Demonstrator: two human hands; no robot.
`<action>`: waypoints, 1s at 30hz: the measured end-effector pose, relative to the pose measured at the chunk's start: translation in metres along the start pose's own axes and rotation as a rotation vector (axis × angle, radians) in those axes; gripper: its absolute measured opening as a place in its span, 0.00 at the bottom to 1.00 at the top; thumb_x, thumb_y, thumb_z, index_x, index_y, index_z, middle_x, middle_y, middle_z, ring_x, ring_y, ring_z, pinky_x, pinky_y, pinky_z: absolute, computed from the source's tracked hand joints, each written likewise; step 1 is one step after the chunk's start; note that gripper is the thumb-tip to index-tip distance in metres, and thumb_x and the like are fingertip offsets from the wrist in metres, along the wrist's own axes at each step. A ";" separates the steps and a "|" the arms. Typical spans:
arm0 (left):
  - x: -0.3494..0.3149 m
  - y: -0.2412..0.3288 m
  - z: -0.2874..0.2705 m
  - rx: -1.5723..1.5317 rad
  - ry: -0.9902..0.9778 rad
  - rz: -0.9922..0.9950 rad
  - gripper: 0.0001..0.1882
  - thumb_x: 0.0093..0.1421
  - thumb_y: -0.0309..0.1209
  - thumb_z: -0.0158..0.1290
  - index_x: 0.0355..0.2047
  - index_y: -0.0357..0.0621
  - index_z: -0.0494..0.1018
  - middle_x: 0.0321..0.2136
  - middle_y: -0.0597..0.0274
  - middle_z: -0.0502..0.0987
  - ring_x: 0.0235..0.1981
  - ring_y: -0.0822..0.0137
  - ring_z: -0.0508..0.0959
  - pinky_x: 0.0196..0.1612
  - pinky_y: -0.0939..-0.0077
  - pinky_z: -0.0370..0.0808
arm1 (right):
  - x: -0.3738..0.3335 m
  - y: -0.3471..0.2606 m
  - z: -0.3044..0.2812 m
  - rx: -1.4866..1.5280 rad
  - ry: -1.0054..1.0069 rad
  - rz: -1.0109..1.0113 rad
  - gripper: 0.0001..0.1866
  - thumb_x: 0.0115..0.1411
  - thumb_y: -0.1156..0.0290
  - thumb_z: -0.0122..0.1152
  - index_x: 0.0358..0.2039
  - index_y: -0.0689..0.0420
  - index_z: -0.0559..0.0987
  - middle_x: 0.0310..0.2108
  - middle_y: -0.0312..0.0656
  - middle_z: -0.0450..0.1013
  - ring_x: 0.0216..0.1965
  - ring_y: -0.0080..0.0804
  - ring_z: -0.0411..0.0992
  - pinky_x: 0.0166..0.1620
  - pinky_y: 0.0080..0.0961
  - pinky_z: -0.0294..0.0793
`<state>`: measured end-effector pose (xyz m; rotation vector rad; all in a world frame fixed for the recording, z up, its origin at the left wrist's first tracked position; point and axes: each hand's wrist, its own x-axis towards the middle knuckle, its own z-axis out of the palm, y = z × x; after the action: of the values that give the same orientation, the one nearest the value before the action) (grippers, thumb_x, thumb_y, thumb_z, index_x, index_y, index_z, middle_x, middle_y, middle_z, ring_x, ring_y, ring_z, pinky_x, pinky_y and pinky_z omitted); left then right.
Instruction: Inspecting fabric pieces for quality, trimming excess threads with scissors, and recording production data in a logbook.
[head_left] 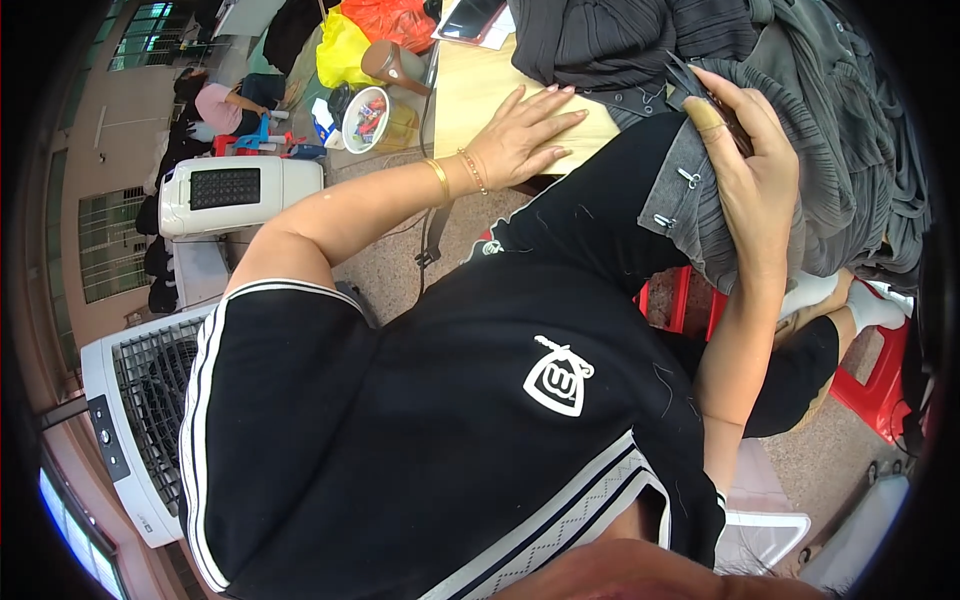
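My left hand (pixel 528 135) lies on the pale wooden tabletop (pixel 470 110), fingers spread, with nothing in it. Beside its fingertips is the edge of a pile of dark grey pleated cloth (pixel 590 45). My right hand (pixel 748 165) is closed around small dark thread snips (pixel 684 78), whose blades point up and left past the thumb. A tan cover wraps that thumb's tip. Under the right hand, a grey pleated garment (pixel 820 190) drapes over my lap. Its flat band (pixel 668 185) carries metal clasps.
A phone (pixel 468 18) lies at the table's far edge. Left of the table are a brown tumbler (pixel 395 68), a tub of wrapped sweets (pixel 375 120) and a yellow bag (pixel 343 48). White air coolers (pixel 150 400) stand leftward; a red stool (pixel 875 375) is at right. Another person (pixel 222 107) sits far off.
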<state>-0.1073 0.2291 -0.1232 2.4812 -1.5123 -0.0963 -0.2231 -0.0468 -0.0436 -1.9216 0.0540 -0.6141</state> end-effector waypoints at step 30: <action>-0.002 0.007 -0.002 0.064 -0.002 -0.008 0.30 0.66 0.43 0.46 0.68 0.55 0.59 0.69 0.51 0.54 0.70 0.53 0.54 0.69 0.44 0.47 | 0.001 -0.012 -0.005 0.124 -0.035 -0.008 0.15 0.55 0.79 0.65 0.45 0.63 0.80 0.29 0.40 0.70 0.28 0.25 0.71 0.34 0.20 0.69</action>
<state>-0.1136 0.2282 -0.1198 2.5377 -1.5296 -0.0526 -0.2273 -0.0462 -0.0313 -1.8127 -0.0136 -0.5758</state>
